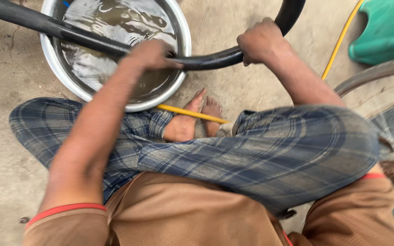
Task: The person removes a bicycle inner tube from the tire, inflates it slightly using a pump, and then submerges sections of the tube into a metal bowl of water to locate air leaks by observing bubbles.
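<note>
Bare concrete floor [5,82]; steel basin [184,32] of water ahead of crossed legs; black inner tube [215,58] lying left-to-right across basin rim; left hand [153,54] and right hand [261,41] both clamped on tube, left over water, right just past rim.

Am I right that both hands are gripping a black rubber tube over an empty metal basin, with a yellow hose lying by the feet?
Not quite. The metal basin is not empty: the head view shows rippling water in it. The rest stands: the left hand and right hand grip the black rubber tube, and the yellow hose lies by the feet.
</note>
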